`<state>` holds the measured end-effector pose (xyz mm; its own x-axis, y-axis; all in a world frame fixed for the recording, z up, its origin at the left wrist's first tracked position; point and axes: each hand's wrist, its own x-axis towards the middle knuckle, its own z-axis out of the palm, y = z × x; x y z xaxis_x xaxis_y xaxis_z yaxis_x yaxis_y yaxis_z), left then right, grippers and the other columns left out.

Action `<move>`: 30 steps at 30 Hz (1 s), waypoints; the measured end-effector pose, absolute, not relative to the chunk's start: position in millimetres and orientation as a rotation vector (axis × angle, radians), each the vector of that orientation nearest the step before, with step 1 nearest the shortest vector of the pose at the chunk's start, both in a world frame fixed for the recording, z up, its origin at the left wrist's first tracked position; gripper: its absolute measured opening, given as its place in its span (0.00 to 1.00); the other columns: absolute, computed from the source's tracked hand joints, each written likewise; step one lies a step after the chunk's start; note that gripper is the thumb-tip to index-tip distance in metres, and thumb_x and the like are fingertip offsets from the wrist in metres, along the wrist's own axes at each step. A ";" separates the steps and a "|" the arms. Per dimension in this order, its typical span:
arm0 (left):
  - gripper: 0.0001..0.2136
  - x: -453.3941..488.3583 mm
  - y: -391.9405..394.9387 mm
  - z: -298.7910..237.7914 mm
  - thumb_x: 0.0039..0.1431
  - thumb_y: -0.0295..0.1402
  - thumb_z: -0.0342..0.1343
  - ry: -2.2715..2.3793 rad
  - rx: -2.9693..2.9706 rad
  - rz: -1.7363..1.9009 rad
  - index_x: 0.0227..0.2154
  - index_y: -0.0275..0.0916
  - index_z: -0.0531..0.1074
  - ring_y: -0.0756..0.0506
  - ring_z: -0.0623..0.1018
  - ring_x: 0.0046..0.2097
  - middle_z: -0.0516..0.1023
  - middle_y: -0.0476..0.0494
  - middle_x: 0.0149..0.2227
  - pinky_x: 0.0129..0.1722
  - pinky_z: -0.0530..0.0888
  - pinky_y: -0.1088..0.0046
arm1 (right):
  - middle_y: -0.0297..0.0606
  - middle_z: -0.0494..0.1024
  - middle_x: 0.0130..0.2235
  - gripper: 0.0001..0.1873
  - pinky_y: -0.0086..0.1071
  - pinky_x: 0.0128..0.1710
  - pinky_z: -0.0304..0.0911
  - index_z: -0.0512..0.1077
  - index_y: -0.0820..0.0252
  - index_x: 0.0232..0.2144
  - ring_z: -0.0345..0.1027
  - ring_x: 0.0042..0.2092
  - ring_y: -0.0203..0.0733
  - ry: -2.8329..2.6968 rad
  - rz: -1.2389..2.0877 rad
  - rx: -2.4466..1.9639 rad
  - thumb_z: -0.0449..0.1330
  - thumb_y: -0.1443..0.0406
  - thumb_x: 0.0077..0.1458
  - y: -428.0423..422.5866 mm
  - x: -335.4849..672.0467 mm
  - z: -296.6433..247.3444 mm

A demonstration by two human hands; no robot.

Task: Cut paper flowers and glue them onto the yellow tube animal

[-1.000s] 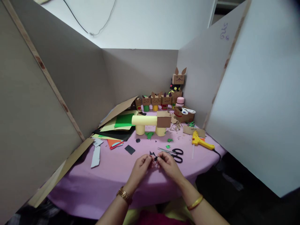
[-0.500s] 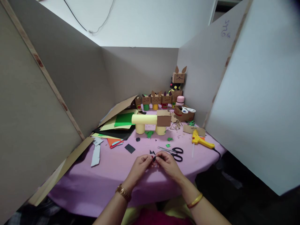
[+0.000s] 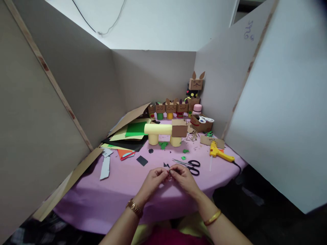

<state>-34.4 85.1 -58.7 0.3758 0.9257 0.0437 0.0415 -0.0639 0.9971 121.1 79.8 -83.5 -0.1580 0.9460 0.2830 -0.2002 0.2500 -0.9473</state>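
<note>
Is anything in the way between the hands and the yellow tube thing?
Nothing tall that I can see. Only low things lie between the hands and the yellow tube thing: small black triangles, scissors and green scraps.

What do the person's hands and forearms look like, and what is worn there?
Neither hand wears a glove, and no sleeves show. Behind the left hand, a gold-coloured, metallic-looking link band circles the wrist; behind the right hand sits a smooth, gold-coloured bangle.

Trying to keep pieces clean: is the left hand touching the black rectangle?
Apart: the head view shows tablecloth between the left hand and the black rectangle.
</note>
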 end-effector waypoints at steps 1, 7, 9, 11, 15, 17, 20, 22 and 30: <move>0.14 -33.7 84.9 -57.8 0.49 0.43 0.58 0.932 1.443 0.934 0.22 0.35 0.73 0.51 0.67 0.25 0.72 0.48 0.23 0.27 0.62 0.77 | 0.31 0.73 0.23 0.09 0.27 0.27 0.58 0.73 0.59 0.27 0.63 0.25 0.34 -1.322 1.210 -0.790 0.62 0.59 0.50 79.5 120.9 -82.9; 0.12 -30.9 83.2 -55.5 0.48 0.40 0.60 0.950 1.428 0.953 0.21 0.35 0.71 0.52 0.65 0.24 0.70 0.51 0.21 0.26 0.61 0.78 | 0.31 0.72 0.23 0.09 0.27 0.26 0.58 0.74 0.60 0.26 0.62 0.24 0.33 -1.320 1.195 -0.827 0.63 0.60 0.49 78.3 120.4 -80.9; 0.12 -31.6 83.0 -56.2 0.48 0.40 0.60 0.954 1.427 0.958 0.21 0.35 0.71 0.52 0.65 0.24 0.70 0.51 0.21 0.26 0.61 0.78 | 0.30 0.72 0.23 0.09 0.26 0.25 0.58 0.73 0.60 0.27 0.62 0.24 0.33 -1.315 1.191 -0.844 0.64 0.59 0.48 78.7 120.8 -81.7; 0.12 -32.5 83.3 -57.5 0.48 0.41 0.60 0.960 1.424 0.969 0.21 0.35 0.71 0.52 0.66 0.25 0.71 0.50 0.21 0.26 0.61 0.77 | 0.30 0.72 0.23 0.10 0.26 0.24 0.57 0.72 0.60 0.27 0.61 0.23 0.32 -1.305 1.186 -0.861 0.63 0.59 0.49 79.4 121.2 -83.0; 0.12 -33.2 84.4 -60.8 0.47 0.41 0.60 0.981 1.422 1.003 0.23 0.35 0.72 0.51 0.67 0.26 0.72 0.49 0.23 0.27 0.62 0.77 | 0.31 0.71 0.23 0.13 0.25 0.22 0.56 0.71 0.61 0.26 0.61 0.22 0.31 -1.299 1.185 -0.891 0.59 0.56 0.53 80.0 121.7 -85.3; 0.11 -32.3 84.7 -62.3 0.47 0.40 0.60 0.996 1.427 1.020 0.23 0.35 0.72 0.51 0.67 0.26 0.72 0.49 0.23 0.27 0.62 0.77 | 0.31 0.72 0.23 0.12 0.25 0.23 0.56 0.72 0.61 0.27 0.61 0.22 0.31 -1.300 1.183 -0.904 0.61 0.57 0.51 79.4 121.6 -85.5; 0.09 -30.2 84.6 -64.0 0.46 0.37 0.61 1.015 1.438 1.037 0.23 0.35 0.72 0.50 0.68 0.27 0.73 0.49 0.23 0.28 0.63 0.76 | 0.31 0.72 0.23 0.11 0.25 0.23 0.57 0.72 0.62 0.27 0.61 0.22 0.31 -1.291 1.173 -0.928 0.62 0.59 0.49 78.4 121.4 -85.0; 0.08 -29.0 84.4 -64.5 0.46 0.36 0.60 1.022 1.443 1.048 0.24 0.35 0.72 0.50 0.69 0.28 0.73 0.49 0.24 0.29 0.64 0.76 | 0.30 0.72 0.22 0.11 0.25 0.21 0.56 0.72 0.62 0.26 0.61 0.21 0.31 -1.279 1.164 -0.946 0.63 0.59 0.49 78.1 121.4 -85.0; 0.06 -29.8 84.0 -64.5 0.48 0.34 0.59 1.032 1.432 1.078 0.25 0.36 0.72 0.49 0.71 0.30 0.74 0.48 0.26 0.31 0.65 0.75 | 0.31 0.72 0.21 0.16 0.26 0.18 0.60 0.69 0.61 0.23 0.63 0.20 0.32 -1.245 1.188 -0.971 0.62 0.54 0.48 77.3 119.0 -86.2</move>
